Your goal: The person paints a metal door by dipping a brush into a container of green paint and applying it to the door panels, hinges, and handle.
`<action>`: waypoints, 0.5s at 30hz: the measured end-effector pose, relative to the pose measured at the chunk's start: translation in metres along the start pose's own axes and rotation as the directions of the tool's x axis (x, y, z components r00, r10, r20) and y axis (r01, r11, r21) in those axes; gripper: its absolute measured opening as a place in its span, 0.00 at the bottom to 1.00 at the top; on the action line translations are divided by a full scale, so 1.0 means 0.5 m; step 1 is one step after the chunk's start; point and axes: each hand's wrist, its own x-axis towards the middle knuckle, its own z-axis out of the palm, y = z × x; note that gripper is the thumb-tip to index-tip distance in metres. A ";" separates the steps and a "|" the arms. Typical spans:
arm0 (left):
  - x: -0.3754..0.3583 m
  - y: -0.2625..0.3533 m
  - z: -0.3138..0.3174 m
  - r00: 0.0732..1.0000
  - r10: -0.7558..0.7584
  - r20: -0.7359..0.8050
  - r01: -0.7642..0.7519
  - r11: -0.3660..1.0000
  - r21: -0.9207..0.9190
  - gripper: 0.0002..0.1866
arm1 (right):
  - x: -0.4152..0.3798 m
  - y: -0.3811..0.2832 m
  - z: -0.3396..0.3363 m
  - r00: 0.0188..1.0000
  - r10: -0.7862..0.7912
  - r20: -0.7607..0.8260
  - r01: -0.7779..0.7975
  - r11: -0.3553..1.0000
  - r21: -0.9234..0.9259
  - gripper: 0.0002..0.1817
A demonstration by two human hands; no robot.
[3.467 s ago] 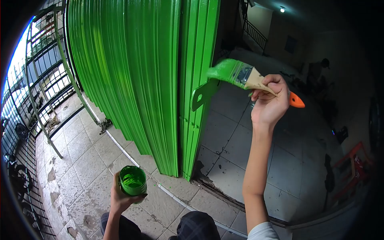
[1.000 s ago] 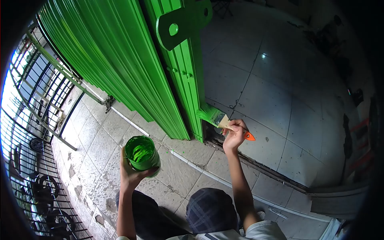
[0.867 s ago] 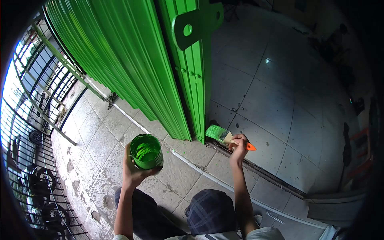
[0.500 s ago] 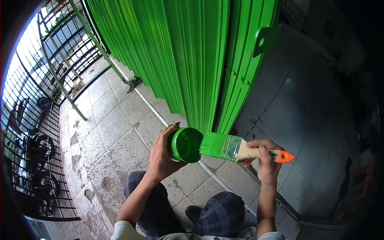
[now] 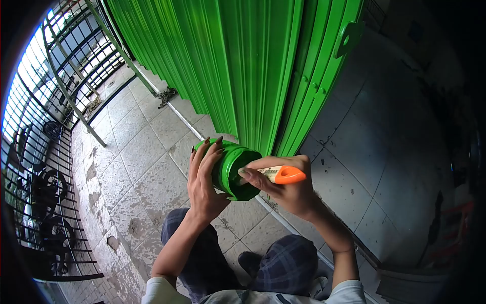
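Observation:
A green paint can (image 5: 229, 169), tilted with its mouth facing right, is held in my left hand (image 5: 206, 187), the fingers wrapped round its outer side. My right hand (image 5: 286, 187) grips the handle of a paintbrush (image 5: 284, 175) with an orange tip. The brush's bristles and metal band are inside the can, out of sight. Just beyond the can stands a folding metal door (image 5: 243, 66), covered in glossy green, with a round-holed latch plate (image 5: 347, 39) near its right edge.
A metal floor rail (image 5: 185, 120) runs diagonally under the door and past my knees. Worn, stained tiles (image 5: 136, 167) lie to the left, with a barred gate (image 5: 50, 167) and motorcycles behind it. Darker tiles (image 5: 374, 167) spread on the right.
My right hand has moved left and pushed the brush's bristles into the can. The can has shifted slightly upward in view with my left hand.

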 end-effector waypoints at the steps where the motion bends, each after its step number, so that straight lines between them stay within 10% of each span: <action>1: 0.002 0.000 -0.002 1.000 0.012 -0.011 -0.012 1.000 -0.003 0.42 | 0.005 -0.001 0.005 1.000 -0.014 0.003 0.014 1.000 -0.004 0.14; 15: 0.004 0.006 -0.016 1.000 -0.023 -0.005 0.023 0.999 0.044 0.41 | 0.014 -0.004 0.002 1.000 -0.028 0.011 0.027 0.996 0.083 0.13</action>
